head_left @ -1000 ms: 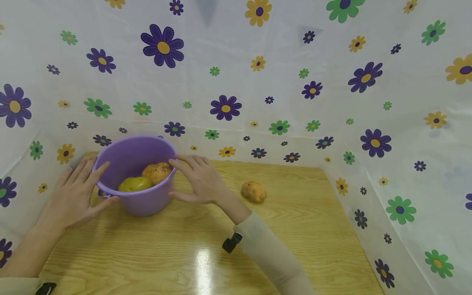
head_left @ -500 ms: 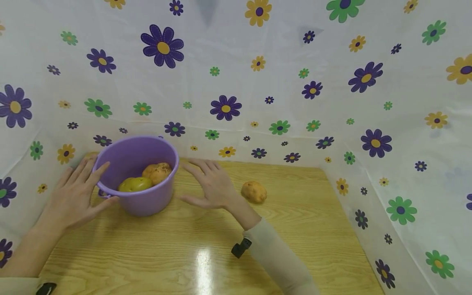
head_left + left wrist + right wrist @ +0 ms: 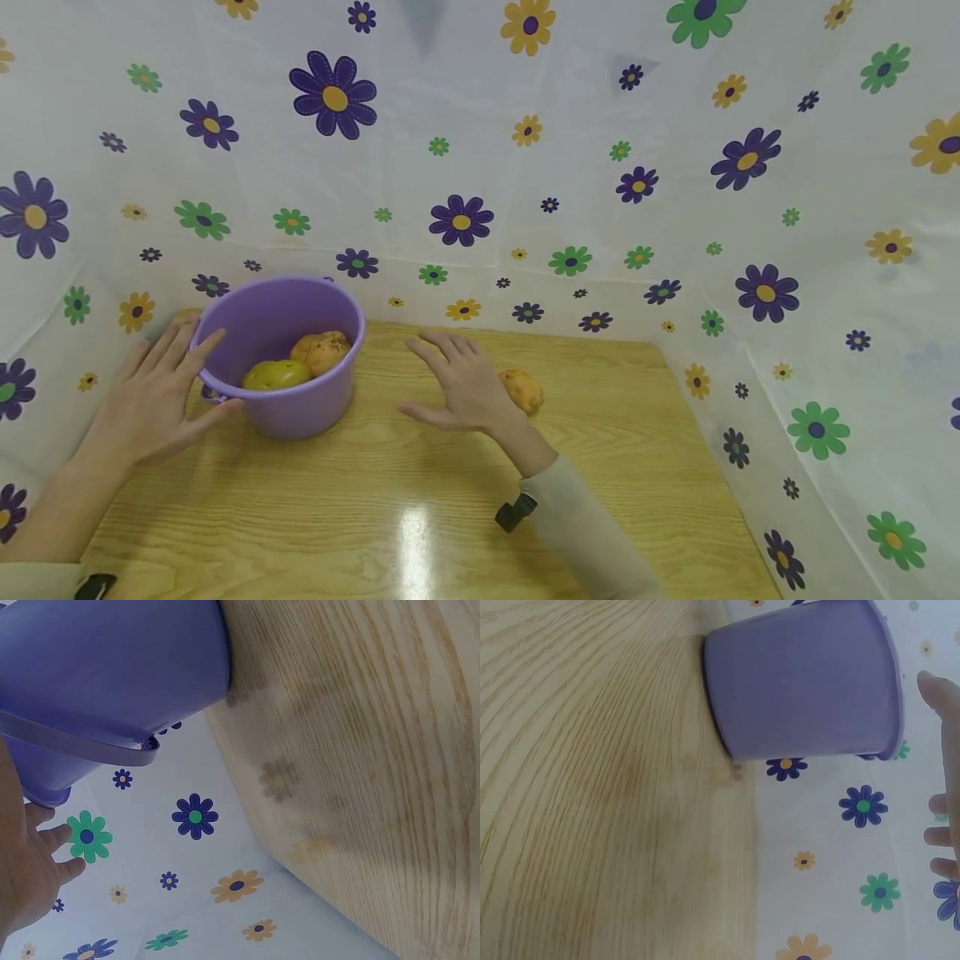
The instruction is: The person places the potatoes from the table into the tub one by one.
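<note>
A purple bucket stands on the left of the table. Inside it lie a smooth yellow-green, rounded item and brown potatoes. My left hand rests against the bucket's left rim, fingers extended and thumb spread. In the left wrist view the bucket's handle hangs along its side. My right hand hovers over the table to the right of the bucket, holding nothing, its fingers spread. Just beyond that hand lies a single potato, partly covered by it.
The wooden table is enclosed by a white sheet printed with flowers, at the back and both sides. A small yellowish thing shows behind the bucket's left rim, mostly hidden.
My right hand has left the bucket's right rim and moved rightward towards the lone potato. My left hand and the bucket have stayed in place.
</note>
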Tool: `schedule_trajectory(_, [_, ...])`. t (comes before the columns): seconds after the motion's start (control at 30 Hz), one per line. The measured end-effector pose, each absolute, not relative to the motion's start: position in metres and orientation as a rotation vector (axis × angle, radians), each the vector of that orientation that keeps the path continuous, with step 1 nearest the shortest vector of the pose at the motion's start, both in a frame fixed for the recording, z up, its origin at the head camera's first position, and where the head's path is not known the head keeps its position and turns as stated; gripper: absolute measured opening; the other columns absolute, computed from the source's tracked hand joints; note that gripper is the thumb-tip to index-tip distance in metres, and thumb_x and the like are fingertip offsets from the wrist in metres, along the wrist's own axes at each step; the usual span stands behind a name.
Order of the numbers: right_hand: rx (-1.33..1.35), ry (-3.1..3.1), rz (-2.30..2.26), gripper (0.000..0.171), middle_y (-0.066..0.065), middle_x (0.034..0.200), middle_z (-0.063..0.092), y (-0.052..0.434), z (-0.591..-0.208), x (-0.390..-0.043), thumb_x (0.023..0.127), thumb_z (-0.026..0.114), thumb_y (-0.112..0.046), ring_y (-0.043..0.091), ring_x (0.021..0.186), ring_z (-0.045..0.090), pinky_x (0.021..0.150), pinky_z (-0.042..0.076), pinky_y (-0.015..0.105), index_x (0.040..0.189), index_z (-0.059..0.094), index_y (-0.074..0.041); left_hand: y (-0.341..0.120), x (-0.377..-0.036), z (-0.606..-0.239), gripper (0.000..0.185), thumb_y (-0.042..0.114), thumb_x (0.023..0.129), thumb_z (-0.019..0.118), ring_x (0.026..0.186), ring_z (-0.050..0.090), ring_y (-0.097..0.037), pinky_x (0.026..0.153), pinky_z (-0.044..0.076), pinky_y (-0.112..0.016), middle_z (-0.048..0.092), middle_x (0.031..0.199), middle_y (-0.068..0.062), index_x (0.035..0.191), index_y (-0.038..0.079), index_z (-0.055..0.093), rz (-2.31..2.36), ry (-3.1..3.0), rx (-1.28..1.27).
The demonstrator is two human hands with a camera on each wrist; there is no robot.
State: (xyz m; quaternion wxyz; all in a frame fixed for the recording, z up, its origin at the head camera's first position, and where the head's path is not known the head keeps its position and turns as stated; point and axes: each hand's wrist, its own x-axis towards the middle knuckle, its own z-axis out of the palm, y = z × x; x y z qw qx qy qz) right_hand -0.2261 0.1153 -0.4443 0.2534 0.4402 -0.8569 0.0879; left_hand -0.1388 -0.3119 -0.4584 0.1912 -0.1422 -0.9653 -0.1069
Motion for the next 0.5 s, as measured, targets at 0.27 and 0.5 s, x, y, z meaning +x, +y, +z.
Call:
schedule_trajectory(0.27, [1.157,-2.384,0.216,0.092,0.012,0.152,0.059,0.135,-0.452,-0.226,0.084,0.071,-0.069,0.032,0.132,0.063,0.108,0.057,0.048,0.155,0.050,-0.015,-0.311,-0.139,-0.460,0.100,0.067,0.092,0.066,0.166,0.013,-0.043,0.138,-0.002,-0.056,0.008,0.179,-0.014,0.169,0.016,0.026,-0.304,-2.708,-0.407])
schedule_trajectory(0.5, [1.128,-2.407,0.214,0.090,0.013,0.152,0.059,0.154,-0.461,-0.232,0.090,0.060,-0.074,0.034,0.129,0.064,0.107,0.057,0.051,0.157,0.046,-0.016,-0.311,-0.139,-0.459,0.100,0.067,0.091,0.066,0.166,0.013,-0.042,0.137,-0.002,-0.057,0.009,0.179,-0.014,0.168,0.015,0.027,-0.319,-2.707,-0.403])
